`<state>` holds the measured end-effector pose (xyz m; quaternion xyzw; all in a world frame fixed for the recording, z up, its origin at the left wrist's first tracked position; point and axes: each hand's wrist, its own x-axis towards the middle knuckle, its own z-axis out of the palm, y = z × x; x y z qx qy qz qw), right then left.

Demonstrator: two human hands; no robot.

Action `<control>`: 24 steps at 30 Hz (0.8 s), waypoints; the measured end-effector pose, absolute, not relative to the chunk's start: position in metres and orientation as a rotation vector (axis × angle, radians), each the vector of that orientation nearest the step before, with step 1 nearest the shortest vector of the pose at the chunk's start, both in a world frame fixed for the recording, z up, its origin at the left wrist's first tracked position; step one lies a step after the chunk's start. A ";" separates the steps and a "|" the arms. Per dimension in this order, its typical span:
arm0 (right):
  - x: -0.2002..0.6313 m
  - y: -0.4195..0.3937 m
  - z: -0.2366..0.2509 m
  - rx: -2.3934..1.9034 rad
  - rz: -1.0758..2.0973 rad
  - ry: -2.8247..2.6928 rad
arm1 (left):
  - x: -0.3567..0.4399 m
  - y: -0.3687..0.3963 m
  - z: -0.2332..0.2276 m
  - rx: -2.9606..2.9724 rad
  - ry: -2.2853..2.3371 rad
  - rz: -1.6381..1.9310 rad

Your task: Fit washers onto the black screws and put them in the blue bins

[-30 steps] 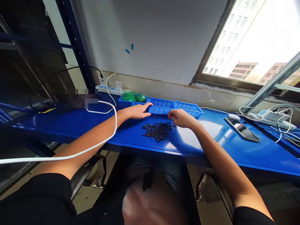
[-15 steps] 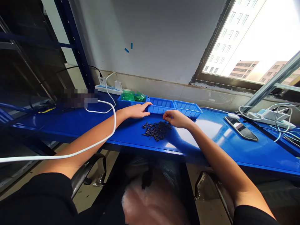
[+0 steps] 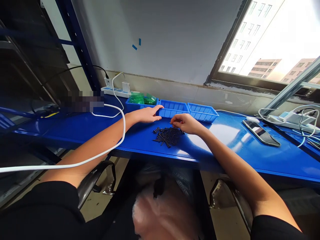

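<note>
At a long blue workbench (image 3: 225,140) under a bright window (image 3: 272,40), you sit with both arms stretched forward. Three blue bins (image 3: 175,107) stand in a row near the wall, the leftmost filled with green packets (image 3: 142,99). Your left hand (image 3: 147,115) lies flat, fingers extended, touching the middle bin's near corner. Your right hand (image 3: 186,123) curls over the far edge of a pile of black screws (image 3: 168,136); whether its fingertips pinch one cannot be told.

Small black screws (image 3: 168,135), thin and dark, lying loose in a flat heap, pointing every way, on the desk (image 3: 225,140), just in front of the middle blue tray (image 3: 173,109).
</note>
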<state>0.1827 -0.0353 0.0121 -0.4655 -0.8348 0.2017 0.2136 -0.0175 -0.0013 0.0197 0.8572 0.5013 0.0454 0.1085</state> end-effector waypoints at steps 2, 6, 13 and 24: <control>0.183 -0.035 0.012 -1.296 0.536 -2.313 | -0.019 -0.001 0.020 2.516 1.473 0.122; 0.184 -0.033 0.010 -1.246 0.403 -2.329 | -0.022 0.001 0.023 2.523 1.414 0.116; 0.185 -0.034 0.012 -1.110 0.069 -2.471 | -0.023 0.000 0.024 2.568 1.421 0.520; 0.185 -0.035 0.010 -1.041 -0.001 -2.460 | -0.007 -0.006 0.009 2.722 1.066 0.429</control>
